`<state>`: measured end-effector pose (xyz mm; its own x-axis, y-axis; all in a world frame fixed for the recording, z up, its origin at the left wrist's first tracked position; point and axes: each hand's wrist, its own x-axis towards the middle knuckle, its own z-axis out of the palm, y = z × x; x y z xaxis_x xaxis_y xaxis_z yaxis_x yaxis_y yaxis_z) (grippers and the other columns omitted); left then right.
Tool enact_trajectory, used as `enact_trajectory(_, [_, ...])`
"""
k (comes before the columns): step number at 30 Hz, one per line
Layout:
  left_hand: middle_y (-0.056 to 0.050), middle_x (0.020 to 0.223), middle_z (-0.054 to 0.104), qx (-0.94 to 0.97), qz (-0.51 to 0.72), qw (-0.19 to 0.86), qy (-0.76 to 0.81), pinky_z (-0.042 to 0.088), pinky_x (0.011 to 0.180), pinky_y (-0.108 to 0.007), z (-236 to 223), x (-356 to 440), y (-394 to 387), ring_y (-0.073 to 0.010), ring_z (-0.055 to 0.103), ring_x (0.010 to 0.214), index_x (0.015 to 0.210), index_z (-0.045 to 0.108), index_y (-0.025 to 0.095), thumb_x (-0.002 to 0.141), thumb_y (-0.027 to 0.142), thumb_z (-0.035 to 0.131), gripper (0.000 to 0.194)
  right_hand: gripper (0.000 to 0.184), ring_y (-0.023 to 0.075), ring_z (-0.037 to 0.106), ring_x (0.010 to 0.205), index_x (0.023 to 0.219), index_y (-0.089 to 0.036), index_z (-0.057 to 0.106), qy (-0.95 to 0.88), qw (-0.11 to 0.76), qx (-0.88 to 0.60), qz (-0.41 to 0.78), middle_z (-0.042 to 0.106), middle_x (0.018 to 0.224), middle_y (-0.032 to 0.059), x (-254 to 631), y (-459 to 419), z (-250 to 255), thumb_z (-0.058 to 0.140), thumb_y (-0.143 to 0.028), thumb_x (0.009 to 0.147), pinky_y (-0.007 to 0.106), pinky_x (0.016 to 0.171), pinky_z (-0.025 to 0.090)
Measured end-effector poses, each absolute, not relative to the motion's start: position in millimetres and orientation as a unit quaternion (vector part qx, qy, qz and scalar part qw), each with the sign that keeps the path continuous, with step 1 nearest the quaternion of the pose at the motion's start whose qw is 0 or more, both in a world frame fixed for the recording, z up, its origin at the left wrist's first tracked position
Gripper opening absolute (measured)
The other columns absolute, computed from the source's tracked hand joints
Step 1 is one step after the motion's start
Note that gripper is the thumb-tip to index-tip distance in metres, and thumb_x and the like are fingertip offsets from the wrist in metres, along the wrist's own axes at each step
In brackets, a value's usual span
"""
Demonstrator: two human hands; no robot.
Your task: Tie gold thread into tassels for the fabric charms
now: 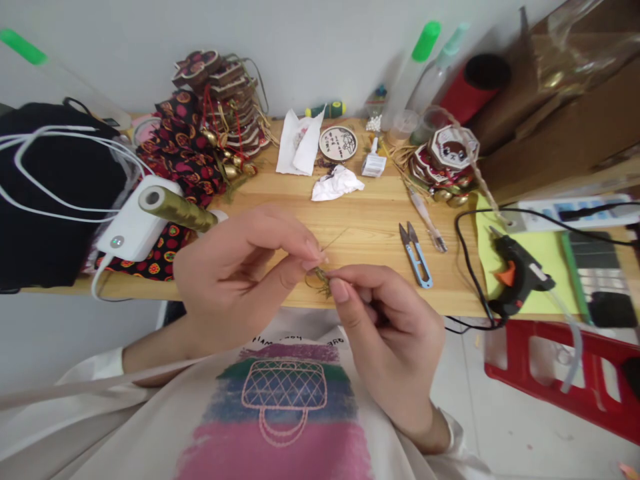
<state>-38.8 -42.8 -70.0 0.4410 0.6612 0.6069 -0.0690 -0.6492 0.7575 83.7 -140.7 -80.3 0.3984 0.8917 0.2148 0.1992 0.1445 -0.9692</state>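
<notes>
Working just above the near edge of a wooden table (250,200), two bare hands meet over a small olive knotted piece (321,273), which we see between the fingertips. The right hand (390,327) pinches it between thumb and forefinger; the left hand (225,273) has thumb and forefinger closed on what we take to be a fine strand (336,239), its tip angled over the wood. By our judgement, a slackened pinch could let so slight a piece slip off the table's near edge, while an uneven pull could tangle its little loop or draw the knot askew. We also think a sleeve or forearm swinging left could knock the olive spool (183,211), and a careless reach right could meet the blue snips (416,257), whose points stand apart. The glue gun (517,273) lies farther right with its cable; we cannot tell whether it is hot. Fingertips cover part of the knot, and blur keeps us from saying whether the strand is thread or a needle. The right hand's other fingers are curled, largely out of our sight, and the cardboard box (570,127) is cut off by the frame.
</notes>
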Motion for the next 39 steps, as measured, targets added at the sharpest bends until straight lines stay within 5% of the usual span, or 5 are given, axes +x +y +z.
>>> enact_trajectory(14, [-0.004,0.076,0.067,0.744,0.514,0.383,0.187,0.056,0.057,-0.024,-72.5,-37.1,-45.2,-0.0121,0.064,0.07,0.085,0.071,0.015,0.083,-0.003,0.066,0.019,0.013,0.0027,0.033,0.046,0.101,-0.021,0.063,-0.494,0.589,-0.583,0.263,0.038,0.058,-0.01,82.8,-145.4,-86.2,0.063,-0.012,0.091,0.015,0.04,0.028])
enact_trajectory(22, [-0.002,0.077,0.068,0.737,0.521,0.391,0.182,0.057,0.058,-0.02,-75.1,-37.5,-44.4,-0.0106,0.065,0.071,0.085,0.071,0.016,0.081,-0.005,0.066,0.022,0.023,0.0035,0.04,0.043,0.106,-0.021,0.064,-0.515,0.597,-0.558,0.258,0.062,0.068,-0.0066,83.9,-144.1,-85.4,0.061,-0.006,0.089,0.016,0.035,0.03])
enact_trajectory(28, [-0.002,0.079,0.069,0.727,0.526,0.4,0.187,0.058,0.058,-0.022,-76.8,-38.8,-45.4,-0.0118,0.065,0.072,0.089,0.07,0.018,0.08,-0.005,0.067,0.025,0.029,0.0045,0.047,0.045,0.11,-0.023,0.065,-0.537,0.587,-0.563,0.223,0.074,0.088,-0.0022,85.7,-145.9,-86.8,0.062,-0.005,0.087,0.018,0.041,0.042])
enact_trajectory(39, [-0.003,0.077,0.067,0.689,0.513,0.478,0.184,0.056,0.053,-0.023,-72.0,-35.5,-49.0,-0.013,0.065,0.068,0.09,0.07,0.019,0.083,-0.002,0.067,0.022,0.026,0.0097,0.066,0.061,0.109,-0.025,0.066,-0.534,0.568,-0.611,0.137,0.074,0.083,-0.0039,78.0,-151.7,-83.3,0.063,-0.009,0.089,0.022,0.06,0.058])
